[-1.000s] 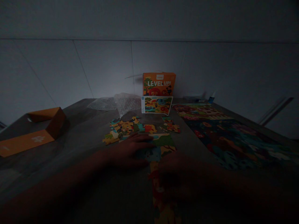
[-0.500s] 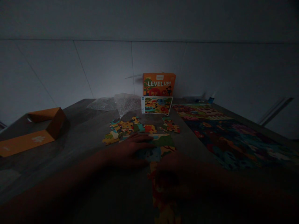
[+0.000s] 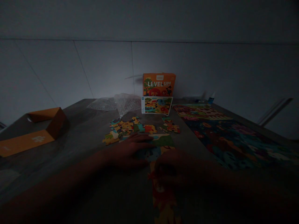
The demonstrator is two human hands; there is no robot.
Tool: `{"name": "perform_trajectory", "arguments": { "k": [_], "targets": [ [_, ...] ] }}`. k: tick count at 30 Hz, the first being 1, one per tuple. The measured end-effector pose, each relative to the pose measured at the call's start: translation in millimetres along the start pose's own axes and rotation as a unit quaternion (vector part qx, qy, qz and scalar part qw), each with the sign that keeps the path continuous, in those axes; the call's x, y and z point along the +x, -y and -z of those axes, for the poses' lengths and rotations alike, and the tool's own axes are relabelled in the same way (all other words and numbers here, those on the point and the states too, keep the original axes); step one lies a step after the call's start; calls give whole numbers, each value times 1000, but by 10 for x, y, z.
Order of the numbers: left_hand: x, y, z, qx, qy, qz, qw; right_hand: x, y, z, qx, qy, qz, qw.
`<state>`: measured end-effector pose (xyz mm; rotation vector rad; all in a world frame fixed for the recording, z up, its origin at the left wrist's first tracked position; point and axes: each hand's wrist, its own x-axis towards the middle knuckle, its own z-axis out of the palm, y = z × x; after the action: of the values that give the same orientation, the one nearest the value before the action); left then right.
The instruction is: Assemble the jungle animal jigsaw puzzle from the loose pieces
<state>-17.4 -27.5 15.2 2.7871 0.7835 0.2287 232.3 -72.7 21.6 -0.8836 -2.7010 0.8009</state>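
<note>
A partly joined jigsaw puzzle [image 3: 164, 141] lies in front of me, with a blue elephant and green ground in its far part. Its near strip carries a red-maned lion [image 3: 159, 186]. My left hand [image 3: 130, 151] rests flat across the puzzle's left side, fingers stretched and apart. Against the right side of the strip, between elephant and lion, is my right hand [image 3: 171, 165], its fingers curled inward. Darkness hides its fingertips and whatever they may hold. Loose puzzle pieces [image 3: 127, 125] are heaped just beyond my left hand, and a smaller group [image 3: 171, 127] sits to their right.
An orange box [image 3: 159, 84] stands at the back, with a picture card [image 3: 157, 105] leaning before it. Bubble wrap [image 3: 127, 104] lies left of them. An open orange box part [image 3: 52, 126] is at far left. Finished puzzles [image 3: 229, 143] cover the right side.
My right hand has shifted slightly away from me along the puzzle strip, and more of the lion shows. My left hand stays in place.
</note>
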Motion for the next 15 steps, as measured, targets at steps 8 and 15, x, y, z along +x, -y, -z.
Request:
{"name": "perform_trajectory", "arguments": {
  "k": [8, 15],
  "targets": [
    [1, 0, -4, 5, 2, 7, 1000, 55, -162, 10, -42, -51, -10, 998],
    [-12, 2, -17, -5, -6, 18, 1000, 124, -461, 102, -111, -180, -58, 976]
  ]
}}
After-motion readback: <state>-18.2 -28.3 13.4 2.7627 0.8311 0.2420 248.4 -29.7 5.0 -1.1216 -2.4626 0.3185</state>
